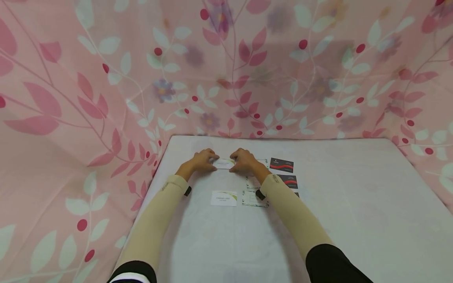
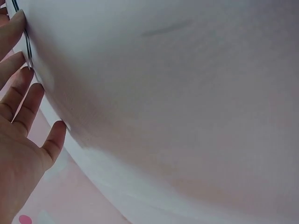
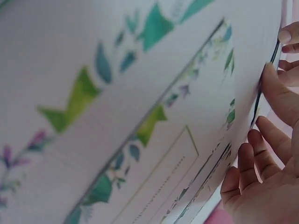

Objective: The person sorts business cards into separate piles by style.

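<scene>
Near the far edge of the table, a white business card (image 1: 224, 163) with a green curved corner is held between both hands. My left hand (image 1: 202, 160) pinches its left end, thumb at the near corner and a finger at the far one. At the opposite end my right hand (image 1: 245, 161) grips the card likewise. Both wrist views catch the card nearly edge-on at the fingertips, as a thin dark-lined strip. A matching white card (image 1: 224, 199) lies closer to me. Beside it is a leafy-bordered card (image 1: 250, 199), partly covered by the right wrist.
More leafy-bordered cards, one large in the right wrist view (image 3: 173, 154), lie in a column under the right forearm. Black cards with a red stripe (image 1: 282, 165) form another column to the right, partly hidden by the sleeve. White cloth (image 1: 354, 220) covers the table; a pink floral curtain (image 1: 233, 78) surrounds it.
</scene>
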`<state>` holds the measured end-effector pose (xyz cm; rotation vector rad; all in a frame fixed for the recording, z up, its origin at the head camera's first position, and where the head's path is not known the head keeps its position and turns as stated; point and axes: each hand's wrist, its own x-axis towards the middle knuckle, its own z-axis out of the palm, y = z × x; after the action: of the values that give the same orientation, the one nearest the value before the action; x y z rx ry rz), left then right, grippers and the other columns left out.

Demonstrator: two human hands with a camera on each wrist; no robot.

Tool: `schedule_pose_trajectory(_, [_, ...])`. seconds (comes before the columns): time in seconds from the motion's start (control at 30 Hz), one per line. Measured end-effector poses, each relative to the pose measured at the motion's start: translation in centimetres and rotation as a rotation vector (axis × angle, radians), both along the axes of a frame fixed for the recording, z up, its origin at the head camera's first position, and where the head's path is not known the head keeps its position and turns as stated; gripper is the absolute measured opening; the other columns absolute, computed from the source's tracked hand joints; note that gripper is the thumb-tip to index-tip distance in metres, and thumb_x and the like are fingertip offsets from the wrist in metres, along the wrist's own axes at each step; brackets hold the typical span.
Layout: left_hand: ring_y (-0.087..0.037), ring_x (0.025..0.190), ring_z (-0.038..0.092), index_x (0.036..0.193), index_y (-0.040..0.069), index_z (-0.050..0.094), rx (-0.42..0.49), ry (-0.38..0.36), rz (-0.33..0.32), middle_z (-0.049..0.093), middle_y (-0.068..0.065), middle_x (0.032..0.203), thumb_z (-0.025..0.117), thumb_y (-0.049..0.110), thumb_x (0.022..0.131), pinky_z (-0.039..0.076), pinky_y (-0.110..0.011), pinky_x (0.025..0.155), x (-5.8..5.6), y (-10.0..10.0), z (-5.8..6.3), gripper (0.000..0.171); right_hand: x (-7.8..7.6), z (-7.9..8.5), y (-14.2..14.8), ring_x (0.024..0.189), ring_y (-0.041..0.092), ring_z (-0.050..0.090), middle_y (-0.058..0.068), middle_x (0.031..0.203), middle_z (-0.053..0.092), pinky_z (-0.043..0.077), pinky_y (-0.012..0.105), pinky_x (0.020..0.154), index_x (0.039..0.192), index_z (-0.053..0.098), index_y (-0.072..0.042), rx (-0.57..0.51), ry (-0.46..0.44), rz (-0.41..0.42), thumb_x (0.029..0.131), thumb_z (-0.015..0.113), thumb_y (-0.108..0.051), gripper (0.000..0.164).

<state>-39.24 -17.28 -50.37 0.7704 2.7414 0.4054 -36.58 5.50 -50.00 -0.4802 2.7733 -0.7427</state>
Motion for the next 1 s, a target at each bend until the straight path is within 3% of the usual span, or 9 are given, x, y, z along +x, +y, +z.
schedule_pose_trajectory(0.4, [-0.032,0.121,0.052,0.133,0.013,0.063,0.050,-0.011,0.015,0.055,-0.013,0.133,0.078,0.034,0.084,0.039,-0.056,0.094,0.28,-0.16,-0.16,0.055,-0.07,-0.42,0.15,0.129,0.034,0.050,0.011,0.138,0.055,0.036,0.052,0.109,0.131,0.065,-0.014,0.026,0.014,-0.013,0.078,0.084,-0.036,0.060])
schedule_pose_trajectory(0.53, [-0.030,0.120,0.053,0.131,0.010,0.062,0.076,-0.032,0.046,0.055,-0.013,0.131,0.079,0.029,0.084,0.037,-0.056,0.097,0.45,-0.06,-0.09,0.054,-0.01,-0.54,0.21,0.129,0.034,0.050,0.011,0.138,0.055,0.035,0.052,0.110,0.131,0.065,-0.014,0.006,0.004,-0.018,0.078,0.084,-0.035,0.060])
schedule_pose_trajectory(1.0, [-0.029,0.119,0.054,0.130,0.010,0.064,0.063,-0.015,0.071,0.057,-0.011,0.130,0.079,0.027,0.084,0.038,-0.056,0.100,0.74,0.14,0.54,0.052,-0.12,-0.41,0.31,0.129,0.033,0.049,0.009,0.138,0.056,0.036,0.052,0.109,0.130,0.066,-0.015,0.036,0.028,-0.003,0.079,0.083,-0.038,0.058])
